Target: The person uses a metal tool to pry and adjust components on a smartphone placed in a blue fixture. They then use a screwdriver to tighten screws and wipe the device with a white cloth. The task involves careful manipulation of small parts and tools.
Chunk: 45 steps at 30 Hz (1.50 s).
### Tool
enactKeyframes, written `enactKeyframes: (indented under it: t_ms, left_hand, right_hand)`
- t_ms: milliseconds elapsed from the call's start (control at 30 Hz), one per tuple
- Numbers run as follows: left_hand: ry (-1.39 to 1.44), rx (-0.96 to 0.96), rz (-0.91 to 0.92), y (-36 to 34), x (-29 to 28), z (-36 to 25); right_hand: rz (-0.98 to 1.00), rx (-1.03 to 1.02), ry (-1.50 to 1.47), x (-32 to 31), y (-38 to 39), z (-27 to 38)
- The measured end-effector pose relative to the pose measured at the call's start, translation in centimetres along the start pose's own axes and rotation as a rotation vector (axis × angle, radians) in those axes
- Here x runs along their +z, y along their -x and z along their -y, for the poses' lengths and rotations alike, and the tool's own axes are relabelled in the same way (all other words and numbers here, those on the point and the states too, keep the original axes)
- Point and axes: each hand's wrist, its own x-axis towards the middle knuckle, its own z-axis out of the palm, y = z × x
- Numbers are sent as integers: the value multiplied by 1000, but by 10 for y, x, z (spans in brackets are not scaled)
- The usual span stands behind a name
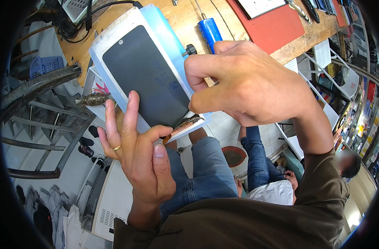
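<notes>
Panel [146, 74] atop blue stand [166, 35], left hand [141, 159] splayed at its lower-left edge, right hand [247, 85] pinching something mostly hidden beside its lower-right corner

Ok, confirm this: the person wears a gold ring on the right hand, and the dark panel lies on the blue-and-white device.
Not quite: the gold ring is on the left hand, not the right hand, as the head view shows. The rest stands.
</notes>
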Motion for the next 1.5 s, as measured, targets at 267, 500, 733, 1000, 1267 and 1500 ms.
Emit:
enactKeyframes:
  t_ms: [267, 500, 733, 1000, 1267, 1500]
  left_hand:
    - [8, 0, 8, 1, -1, 1]
    - [6, 2, 7, 1, 0, 1]
    - [14, 1, 1, 1, 1, 1]
    - [1, -4, 2, 1, 0, 0]
    - [21, 10, -12, 1, 2, 2]
    - [15, 14, -4, 1, 1, 2]
  right_hand:
    - [-29, 9, -42, 3, -2, 2]
    - [-45, -7, -32, 4, -5, 4]
    - [-18, 0, -24, 4, -7, 6]
    - [-6, 4, 2, -1, -2, 3]
    - [-9, 1, -26, 3, -3, 4]
    - [-27, -14, -14, 4, -6, 6]
